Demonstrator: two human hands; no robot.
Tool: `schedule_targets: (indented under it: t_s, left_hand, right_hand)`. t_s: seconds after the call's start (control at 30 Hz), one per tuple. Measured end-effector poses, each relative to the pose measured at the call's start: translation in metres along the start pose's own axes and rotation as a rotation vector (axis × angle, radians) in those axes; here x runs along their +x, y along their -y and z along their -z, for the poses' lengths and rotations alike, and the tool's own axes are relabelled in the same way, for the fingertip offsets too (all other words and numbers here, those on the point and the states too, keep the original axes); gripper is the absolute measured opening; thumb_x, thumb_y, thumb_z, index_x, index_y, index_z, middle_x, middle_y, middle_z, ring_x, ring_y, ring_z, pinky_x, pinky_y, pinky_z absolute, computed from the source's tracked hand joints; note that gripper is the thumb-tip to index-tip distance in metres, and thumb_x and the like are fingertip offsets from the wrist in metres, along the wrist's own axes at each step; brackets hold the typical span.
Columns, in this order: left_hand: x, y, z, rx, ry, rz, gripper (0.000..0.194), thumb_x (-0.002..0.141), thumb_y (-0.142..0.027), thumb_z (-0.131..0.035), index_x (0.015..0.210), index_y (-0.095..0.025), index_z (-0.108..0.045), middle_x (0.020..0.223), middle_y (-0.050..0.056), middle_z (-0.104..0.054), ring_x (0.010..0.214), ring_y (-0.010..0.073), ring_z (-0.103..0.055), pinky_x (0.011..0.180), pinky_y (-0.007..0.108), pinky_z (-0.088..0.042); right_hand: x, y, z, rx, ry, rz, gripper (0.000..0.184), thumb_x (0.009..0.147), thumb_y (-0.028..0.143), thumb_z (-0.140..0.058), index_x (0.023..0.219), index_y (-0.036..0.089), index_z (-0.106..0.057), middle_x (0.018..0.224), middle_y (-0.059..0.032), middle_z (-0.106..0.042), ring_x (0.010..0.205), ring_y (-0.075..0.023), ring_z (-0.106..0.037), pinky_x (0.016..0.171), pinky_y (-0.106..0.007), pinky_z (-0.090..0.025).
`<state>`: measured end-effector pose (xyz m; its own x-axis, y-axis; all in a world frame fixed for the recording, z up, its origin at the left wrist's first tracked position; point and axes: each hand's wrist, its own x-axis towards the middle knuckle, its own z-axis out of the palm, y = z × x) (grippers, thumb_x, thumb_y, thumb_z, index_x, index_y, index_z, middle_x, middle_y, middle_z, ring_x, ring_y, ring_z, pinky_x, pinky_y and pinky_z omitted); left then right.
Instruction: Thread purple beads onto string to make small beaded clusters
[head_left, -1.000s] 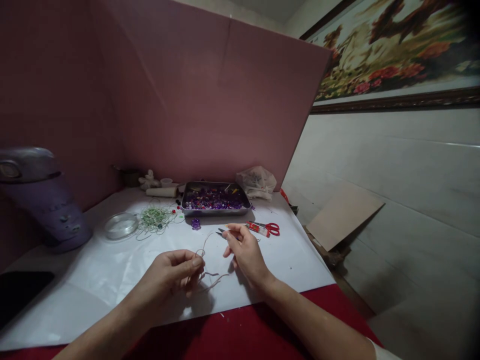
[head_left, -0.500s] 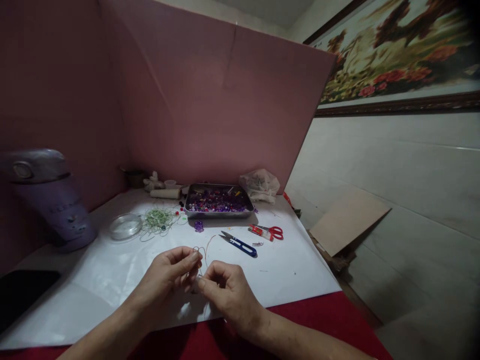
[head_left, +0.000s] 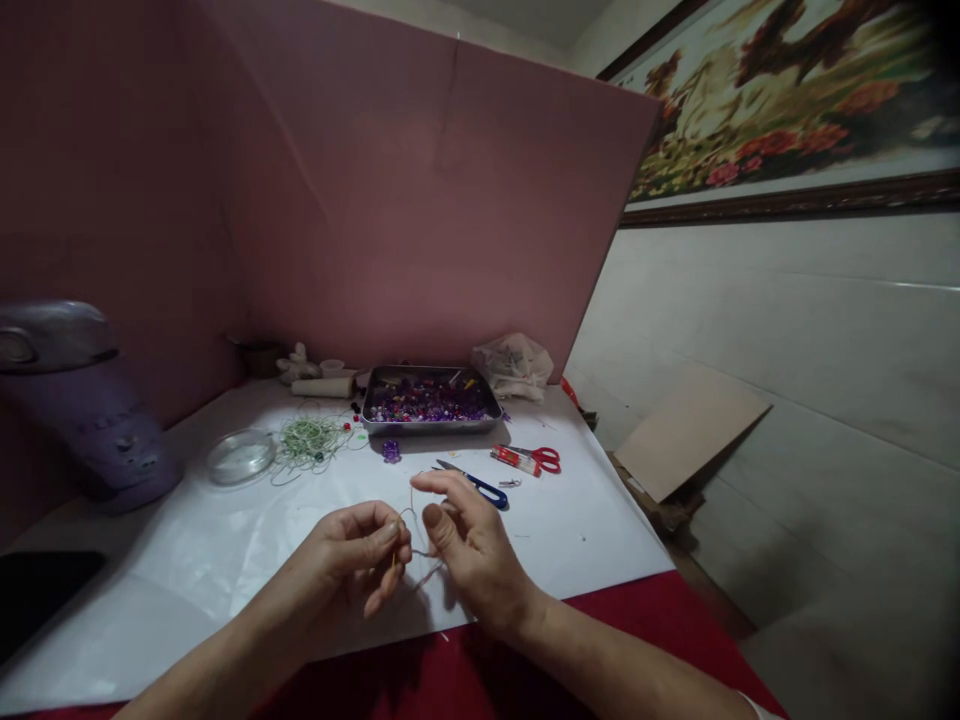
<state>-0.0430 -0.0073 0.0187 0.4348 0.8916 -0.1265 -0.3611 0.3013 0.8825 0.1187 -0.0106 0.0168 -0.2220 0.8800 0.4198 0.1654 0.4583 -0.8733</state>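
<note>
A thin cord [head_left: 412, 497] is sitting between the 2 hands, low in the middle, just above the white paper [head_left: 225, 590]. The left hand [head_left: 356, 550] is nearer, because its thumb and first finger are pinching the cord tight. From that pinch, 1 thin part is making a small loop and pointing up toward 1 o'clock, close to the tip of the right first finger. Another part, a bit darker, is running toward 3 o'clock, so its long line is going sideways to the right hand [head_left: 476, 560]. The right hand is bending its fingers wide apart, and nobody can tell if it is gripping any cord.

Further out, the blue snips [head_left: 480, 483] are lying at 2 o'clock from the cord, partly behind the right fingers. The red scissors [head_left: 541, 458] are lying past them, also near 2 o'clock. A purple bead piece [head_left: 391, 452] is resting at 11 o'clock, and the bead tray [head_left: 431, 427] is standing behind it at 12 o'clock. Green thread [head_left: 307, 438] is piling up at 10 o'clock.
</note>
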Motion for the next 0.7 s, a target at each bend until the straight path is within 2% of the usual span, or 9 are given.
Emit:
schedule_targets:
  t_s: [0.03, 0.07, 0.1, 0.17, 0.23, 0.33, 0.5, 0.6, 0.7]
  left_hand:
    - [0.0, 0.0, -0.001, -0.003, 0.022, -0.005, 0.02, 0.072, -0.028, -0.071, 0.063, -0.012, -0.061, 0.059, 0.002, -0.064, 0.035, 0.0052, -0.048, 0.034, 0.015, -0.034]
    - [0.0, 0.001, -0.002, -0.004, 0.035, -0.013, 0.02, 0.073, -0.029, -0.07, 0.064, -0.013, -0.061, 0.058, 0.003, -0.065, 0.034, 0.0058, -0.049, 0.032, 0.015, -0.033]
    - [0.0, 0.001, -0.002, -0.004, 0.042, -0.02, 0.02, 0.073, -0.029, -0.069, 0.065, -0.014, -0.06, 0.057, 0.002, -0.065, 0.033, 0.0069, -0.049, 0.031, 0.015, -0.033]
    - [0.0, 0.002, -0.002, 0.011, 0.041, -0.022, 0.02, 0.074, -0.031, -0.068, 0.066, -0.015, -0.059, 0.053, 0.002, -0.064, 0.031, 0.008, -0.05, 0.03, 0.015, -0.031]
    - [0.0, 0.002, -0.001, 0.036, 0.01, -0.011, 0.021, 0.073, -0.031, -0.07, 0.065, -0.015, -0.058, 0.051, 0.0, -0.063, 0.03, 0.007, -0.048, 0.029, 0.015, -0.03]
    - [0.0, 0.002, 0.002, 0.088, -0.058, -0.008, 0.023, 0.068, -0.032, -0.074, 0.065, -0.015, -0.059, 0.046, -0.004, -0.056, 0.034, 0.005, -0.045, 0.034, 0.014, -0.031]
    - [0.002, 0.003, 0.003, 0.181, -0.065, -0.055, 0.027, 0.067, -0.038, -0.074, 0.065, -0.014, -0.061, 0.047, -0.003, -0.056, 0.039, 0.0068, -0.045, 0.039, 0.017, -0.036]
    - [0.003, 0.003, 0.002, 0.223, -0.065, -0.059, 0.029, 0.069, -0.041, -0.071, 0.064, -0.016, -0.058, 0.045, -0.002, -0.057, 0.037, 0.0093, -0.047, 0.038, 0.019, -0.035]
    - [0.002, 0.002, 0.0, 0.267, -0.094, -0.067, 0.029, 0.07, -0.041, -0.069, 0.063, -0.016, -0.058, 0.043, -0.003, -0.055, 0.035, 0.0071, -0.041, 0.036, 0.018, -0.029]
  right_hand:
    - [0.001, -0.002, 0.0, 0.046, 0.066, -0.054, 0.029, 0.091, 0.036, -0.045, 0.11, 0.017, -0.057, 0.088, -0.005, -0.058, 0.057, -0.0091, -0.05, 0.054, -0.023, -0.041]
    - [0.001, -0.004, 0.0, 0.07, 0.127, -0.103, 0.03, 0.091, 0.038, -0.044, 0.108, 0.017, -0.057, 0.081, -0.0031, -0.058, 0.055, -0.009, -0.049, 0.053, -0.022, -0.04]
    - [0.001, -0.006, -0.001, 0.074, 0.16, -0.138, 0.029, 0.09, 0.04, -0.046, 0.099, 0.016, -0.06, 0.071, -0.0008, -0.056, 0.054, -0.0091, -0.048, 0.052, -0.022, -0.039]
    - [-0.001, -0.008, -0.003, 0.061, 0.144, -0.152, 0.027, 0.086, 0.04, -0.054, 0.079, 0.015, -0.06, 0.061, 0.0017, -0.052, 0.055, -0.0096, -0.046, 0.054, -0.022, -0.037]
    - [-0.002, -0.009, -0.005, 0.089, 0.096, -0.15, 0.024, 0.082, 0.037, -0.061, 0.074, 0.015, -0.058, 0.061, 0.0022, -0.052, 0.057, -0.0097, -0.045, 0.055, -0.022, -0.037]
    - [-0.001, -0.01, -0.007, 0.218, 0.074, -0.187, 0.022, 0.077, 0.035, -0.066, 0.077, 0.015, -0.057, 0.066, 0.0018, -0.054, 0.059, -0.0095, -0.047, 0.057, -0.022, -0.037]
    - [0.004, -0.013, -0.007, 0.447, 0.186, -0.268, 0.033, 0.069, 0.042, -0.072, 0.072, 0.017, -0.051, 0.059, 0.0059, -0.05, 0.047, -0.0055, -0.038, 0.047, -0.019, -0.032]
    - [0.003, -0.012, -0.008, 0.434, 0.215, -0.252, 0.033, 0.072, 0.044, -0.069, 0.07, 0.017, -0.05, 0.056, 0.0066, -0.048, 0.046, -0.0055, -0.037, 0.047, -0.019, -0.031]
    - [0.003, -0.011, -0.006, 0.349, 0.192, -0.181, 0.03, 0.076, 0.041, -0.066, 0.069, 0.016, -0.052, 0.06, 0.0043, -0.049, 0.052, -0.0072, -0.041, 0.05, -0.02, -0.032]
